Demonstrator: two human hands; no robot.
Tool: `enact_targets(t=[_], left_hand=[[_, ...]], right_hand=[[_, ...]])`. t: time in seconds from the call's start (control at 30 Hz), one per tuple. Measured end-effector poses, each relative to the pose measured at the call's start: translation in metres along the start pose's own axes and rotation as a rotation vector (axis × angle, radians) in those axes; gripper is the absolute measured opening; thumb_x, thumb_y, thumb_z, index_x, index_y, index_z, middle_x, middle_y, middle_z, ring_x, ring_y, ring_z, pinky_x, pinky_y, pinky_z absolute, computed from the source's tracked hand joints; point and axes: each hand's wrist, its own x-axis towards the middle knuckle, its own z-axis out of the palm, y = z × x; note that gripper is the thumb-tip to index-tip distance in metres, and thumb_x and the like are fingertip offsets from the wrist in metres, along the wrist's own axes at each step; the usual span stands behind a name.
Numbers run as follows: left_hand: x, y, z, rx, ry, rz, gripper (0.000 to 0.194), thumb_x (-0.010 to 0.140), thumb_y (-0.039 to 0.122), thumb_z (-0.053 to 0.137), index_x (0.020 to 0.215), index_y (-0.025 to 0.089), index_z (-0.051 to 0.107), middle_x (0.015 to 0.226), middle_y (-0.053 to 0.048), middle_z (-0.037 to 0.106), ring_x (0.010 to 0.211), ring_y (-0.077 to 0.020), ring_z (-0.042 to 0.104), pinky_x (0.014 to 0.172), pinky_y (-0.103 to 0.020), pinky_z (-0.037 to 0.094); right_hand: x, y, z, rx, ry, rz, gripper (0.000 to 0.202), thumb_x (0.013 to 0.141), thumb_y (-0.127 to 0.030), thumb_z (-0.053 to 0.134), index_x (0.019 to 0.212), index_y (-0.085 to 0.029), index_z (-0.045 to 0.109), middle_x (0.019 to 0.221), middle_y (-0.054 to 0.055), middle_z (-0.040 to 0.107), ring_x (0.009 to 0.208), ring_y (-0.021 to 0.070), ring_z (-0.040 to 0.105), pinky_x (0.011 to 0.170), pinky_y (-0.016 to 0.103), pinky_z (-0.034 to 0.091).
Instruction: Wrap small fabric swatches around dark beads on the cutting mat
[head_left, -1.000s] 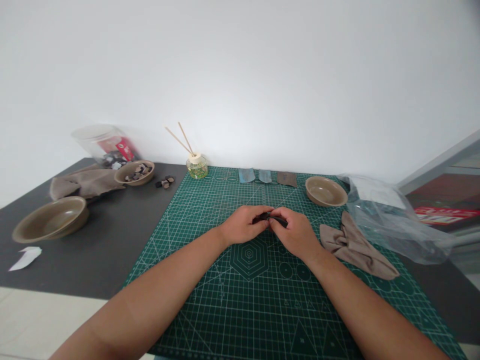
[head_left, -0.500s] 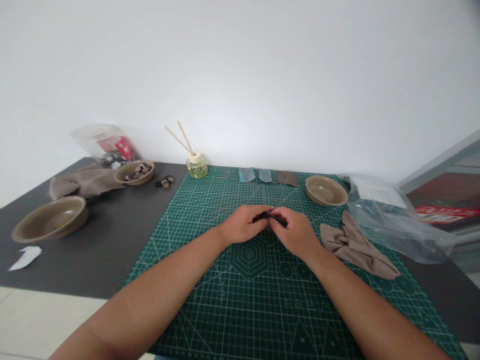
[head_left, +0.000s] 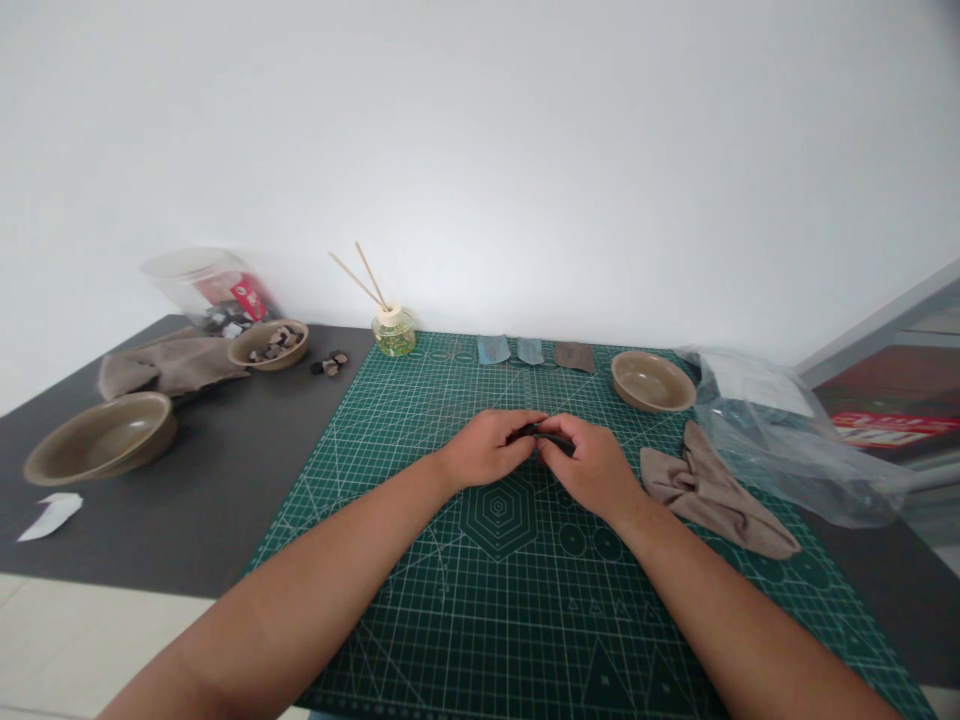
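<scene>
Both hands meet above the middle of the green cutting mat [head_left: 442,640]. Thumb and fingers of my left hand [head_left: 495,447] are closed on the left part of a thin black item [head_left: 558,440]. My right hand [head_left: 589,462] pinches the same black item from the right, fingertips almost touching those of the left. The fingers cover much of the item, so its full shape cannot be made out. Behind the hands, two small blue-grey pieces [head_left: 493,349] and a brown piece [head_left: 574,356] lie flat at the mat's back edge.
Right: a tan bowl [head_left: 652,382], a crumpled brown cloth [head_left: 720,505] and a clear plastic bag [head_left: 787,440]. Left: a reed diffuser [head_left: 394,332], a bowl of dark and tan bits [head_left: 268,345], a large bowl [head_left: 101,440], another cloth [head_left: 180,364] and a plastic jar [head_left: 217,290].
</scene>
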Motion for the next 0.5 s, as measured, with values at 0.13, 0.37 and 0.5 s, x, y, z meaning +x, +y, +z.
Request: enact_targets(t=[0.13,0.37,0.5], left_hand=[[-0.0001,0.0005,-0.0001,0.000,-0.008,0.001,0.036,0.082,0.016,0.046,0.116,0.016,0.057,0.101,-0.005,0.067,0.086,-0.0167,0.062,0.077,-0.028,0.047],[0.0000,0.0007,-0.0004,-0.016,-0.006,0.007,0.037,0.081,0.015,0.047,0.116,0.018,0.057,0.103,-0.004,0.067,0.088,-0.0164,0.061,0.079,-0.028,0.046],[0.0001,0.0012,-0.0007,-0.023,-0.014,0.017,0.037,0.081,0.014,0.046,0.116,0.018,0.058,0.102,-0.004,0.067,0.088,-0.0161,0.061,0.079,-0.027,0.046]], right_hand=[[0.0001,0.0005,0.0011,0.007,0.006,-0.009,0.016,0.078,-0.021,0.052,0.088,-0.020,0.064,0.084,0.002,0.070,0.079,0.0188,0.065,0.072,0.030,0.046],[-0.0006,0.0010,0.0007,0.000,0.001,-0.013,0.016,0.078,-0.022,0.052,0.088,-0.020,0.064,0.084,0.002,0.070,0.079,0.0189,0.065,0.071,0.030,0.046],[-0.0006,0.0009,0.0007,0.000,0.004,-0.013,0.015,0.077,-0.022,0.052,0.087,-0.019,0.064,0.084,0.003,0.070,0.078,0.0188,0.064,0.071,0.030,0.046]])
